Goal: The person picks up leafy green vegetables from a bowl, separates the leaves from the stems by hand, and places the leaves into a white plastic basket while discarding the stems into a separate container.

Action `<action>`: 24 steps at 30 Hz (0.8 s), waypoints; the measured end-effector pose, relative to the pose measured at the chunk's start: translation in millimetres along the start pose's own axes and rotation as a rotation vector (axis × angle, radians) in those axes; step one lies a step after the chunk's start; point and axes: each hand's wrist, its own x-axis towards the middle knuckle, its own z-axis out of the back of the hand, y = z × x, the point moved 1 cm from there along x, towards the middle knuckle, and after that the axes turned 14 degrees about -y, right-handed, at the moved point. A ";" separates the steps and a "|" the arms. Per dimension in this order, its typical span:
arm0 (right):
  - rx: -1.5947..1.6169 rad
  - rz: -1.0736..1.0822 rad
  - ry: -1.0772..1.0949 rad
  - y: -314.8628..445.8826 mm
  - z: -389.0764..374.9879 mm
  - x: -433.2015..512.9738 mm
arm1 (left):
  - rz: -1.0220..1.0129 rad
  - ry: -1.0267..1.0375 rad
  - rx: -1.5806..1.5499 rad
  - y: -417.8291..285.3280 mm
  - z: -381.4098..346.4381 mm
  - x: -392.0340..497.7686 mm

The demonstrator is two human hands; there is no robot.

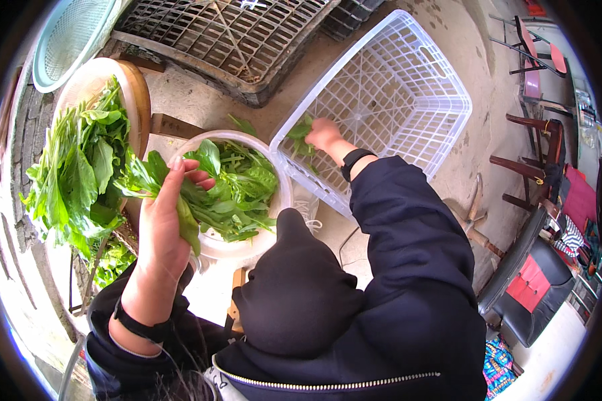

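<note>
My left hand (pixel 166 213) grips a few stems of leafy greens (pixel 153 170), some leaves hanging below the palm. Just beyond it, a pale round plastic tub (pixel 220 250) holds loose cut greens (pixel 241 185). My right hand (pixel 323 134) reaches into the near left corner of a white plastic lattice basket (pixel 381 95), fingers closed around some green leaves (pixel 300 131). Apart from a few leaves by that corner, the basket shows bare lattice. To the left, a large heap of long-stemmed greens (pixel 75 165) overhangs a round wooden-sided stand (pixel 139 108).
A dark slatted plastic crate (pixel 220 40) lies at the top, with a light blue mesh basket (pixel 72 40) at upper left. On the right are a pickaxe-like tool (pixel 474 215), a black-and-red chair (pixel 529 280) and wooden chair legs (pixel 521 168). More greens (pixel 113 260) sit lower left.
</note>
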 end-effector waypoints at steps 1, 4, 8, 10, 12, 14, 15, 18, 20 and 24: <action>0.046 0.039 -0.044 -1.8 9.0 -0.8 | 0.002 0.006 -0.013 -1.2 -0.3 -1.6; 0.357 -0.124 -0.110 -7.2 62.1 -15.0 | -0.026 0.030 -0.016 -5.9 -2.0 -8.3; 0.656 -0.155 -0.310 6.4 166.0 -62.5 | -0.021 0.075 -0.053 -11.1 -5.7 -22.0; 0.744 -0.138 -0.377 24.6 218.6 -96.2 | -0.031 0.170 -0.068 -15.4 -7.3 -32.9; 0.852 -0.128 -0.405 50.6 259.4 -132.4 | -0.065 0.245 -0.078 -19.2 -9.4 -45.7; 0.994 -0.076 -0.397 82.9 285.9 -166.0 | -0.065 0.297 -0.097 -21.9 -12.1 -58.7; 1.064 -0.069 -0.400 98.9 297.4 -183.1 | -0.068 0.351 -0.117 -23.7 -12.9 -65.0; 1.086 0.055 -0.294 150.5 319.8 -229.9 | -0.088 0.502 -0.080 -27.3 -13.2 -83.4; 1.060 0.080 -0.259 186.9 321.1 -253.1 | -0.136 0.599 -0.071 -28.1 -13.4 -93.8; 0.897 0.272 -0.065 246.7 303.0 -285.8 | -0.169 0.688 -0.232 -30.4 -10.7 -104.9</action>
